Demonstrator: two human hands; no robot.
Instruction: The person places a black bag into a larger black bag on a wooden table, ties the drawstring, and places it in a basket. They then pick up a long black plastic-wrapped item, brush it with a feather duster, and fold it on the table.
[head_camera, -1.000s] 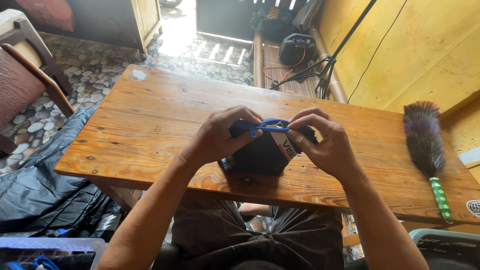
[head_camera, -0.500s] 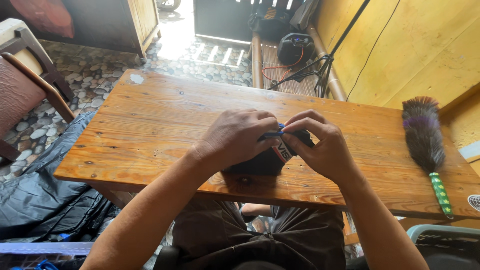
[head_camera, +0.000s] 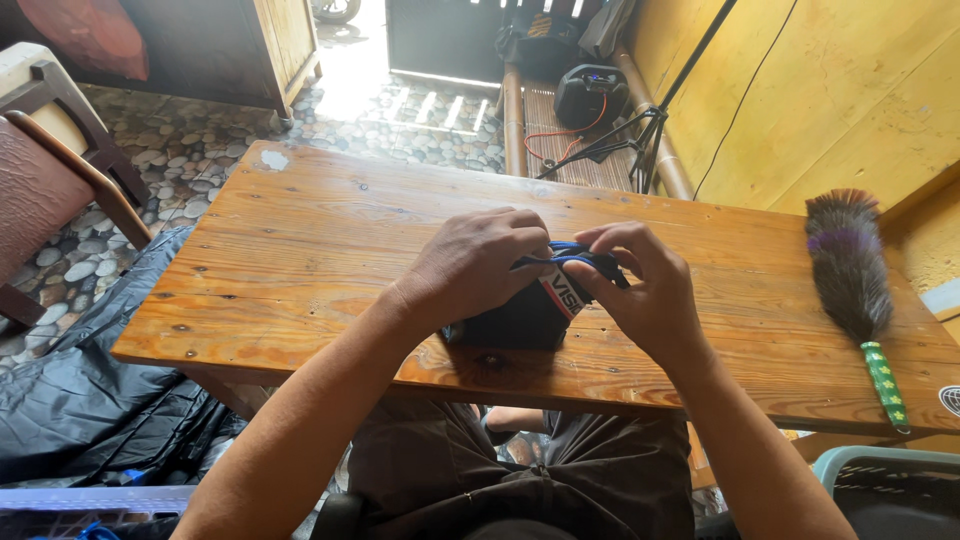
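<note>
Dark fabric, a small black cloth pouch (head_camera: 520, 318) with a blue cord at its top, sits near the front edge of the knotty orange-brown wooden surface (head_camera: 300, 250). The left hand (head_camera: 478, 262) covers its upper left, fingers curled onto the cloth; the right hand (head_camera: 645, 290) pinches what looks like the blue cord. A brown feather duster with a green handle (head_camera: 850, 270) lies well apart, far right.

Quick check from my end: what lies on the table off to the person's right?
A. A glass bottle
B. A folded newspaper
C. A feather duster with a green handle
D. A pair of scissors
C: a feather duster with dark plumes and a green handle lies near the wooden table's right edge, apart from both hands.
</note>
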